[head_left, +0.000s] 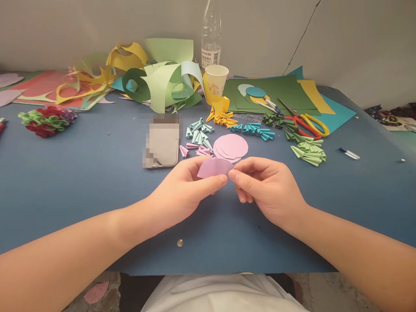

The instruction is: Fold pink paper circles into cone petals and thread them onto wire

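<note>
A folded piece of purple paper [214, 167] is held between both hands above the blue table [97, 182]. My left hand [195, 186] grips it from the left, thumb across its lower edge. My right hand [263, 184] pinches its right corner between thumb and forefinger. Just behind lies a small stack of pink-purple paper circles [231, 146]. Pink paper cones [204, 150] lie left of the circles, with pale mint cones [199, 132] beyond them. Farther back are yellow cones [224, 118] and blue cones [255, 130]. Light green cones [310, 152] lie to the right.
A phone [162, 141] lies left of the cones. Behind stand a paper cup [216, 80] and a bottle [210, 39], beside curled paper scraps [165, 84]. Scissors [300, 123] rest near green sheets [276, 93]. A ruffled paper ball [48, 120] sits at left, a pen cap [349, 153] at right.
</note>
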The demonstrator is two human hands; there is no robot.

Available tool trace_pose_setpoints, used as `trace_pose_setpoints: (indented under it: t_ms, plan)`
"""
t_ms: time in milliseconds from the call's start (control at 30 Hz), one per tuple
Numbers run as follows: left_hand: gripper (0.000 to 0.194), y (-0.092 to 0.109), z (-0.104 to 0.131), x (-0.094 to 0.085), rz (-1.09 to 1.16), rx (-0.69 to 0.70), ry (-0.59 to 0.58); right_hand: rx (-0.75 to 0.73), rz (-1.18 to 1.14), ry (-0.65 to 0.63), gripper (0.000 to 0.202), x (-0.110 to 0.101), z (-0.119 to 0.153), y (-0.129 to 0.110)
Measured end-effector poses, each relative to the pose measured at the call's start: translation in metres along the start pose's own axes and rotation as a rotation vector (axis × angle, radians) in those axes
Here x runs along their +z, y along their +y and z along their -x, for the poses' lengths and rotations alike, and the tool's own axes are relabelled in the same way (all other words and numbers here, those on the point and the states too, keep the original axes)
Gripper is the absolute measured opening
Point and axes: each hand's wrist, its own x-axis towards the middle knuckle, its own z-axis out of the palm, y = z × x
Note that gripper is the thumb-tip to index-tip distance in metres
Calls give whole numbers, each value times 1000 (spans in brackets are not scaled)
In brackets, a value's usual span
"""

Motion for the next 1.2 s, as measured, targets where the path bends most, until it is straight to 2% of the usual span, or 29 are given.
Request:
trace_pose_setpoints:
  t_ms: [133, 300, 467, 667, 833, 1000, 1200]
  plan:
    - [18, -1, 0, -1, 9, -16, -8, 8, -31, -23, 13, -1, 0, 0]
    - [15, -1, -2, -3, 151, -24, -161, -24, -95, -31, 11, -2, 0, 3]
    - [15, 3, -3, -2, 145, -21, -219, -62, -120, -53, 8, -1, 0, 3]
    - [16, 1, -1, -3, 50, -13, -129, -86, -32, -9, 13, 1, 2, -3]
    - [18, 0, -1, -3, -37, 9, -60, -95, -30, -30, 12, 2, 4, -2]
    - [15, 2, 0, -2, -45, 11, -79, -107, -48, -44, 9, 1, 4, -1]
    - [20, 2, -1, -4, -45, -21, -108, -113, -2, -21, 17, 2, 4, -2]
